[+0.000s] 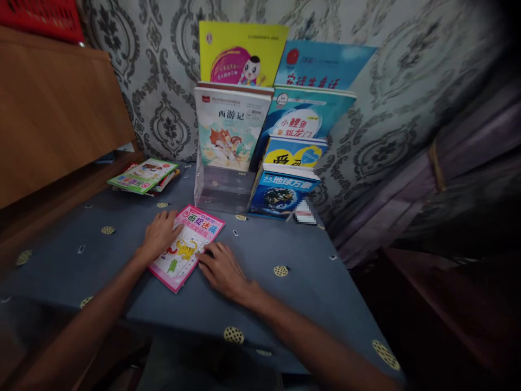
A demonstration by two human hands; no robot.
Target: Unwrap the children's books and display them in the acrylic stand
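Note:
A pink-bordered book [185, 250] with cartoon pictures lies at a slant on the blue tablecloth. At its upper left edge is my left hand [159, 234], fingers bent together and thumb on the cover. My right hand [223, 270] holds the lower right edge, its fingertips curled at the cover's border. Behind the book stands a clear plastic rack [222, 189]. A white book [230, 127] and a yellow-green book [244, 54] stand in its left column. Blue books, among them one with a globe picture [280, 194], fill the right column.
A small stack of books [144, 175] with a green-edged one on top lies at the table's back left, beside a wooden cabinet [61, 114]. A red basket [44, 16] sits on the cabinet. Curtains [407, 201] hang to the right. The table [317, 304] has a pineapple-like print.

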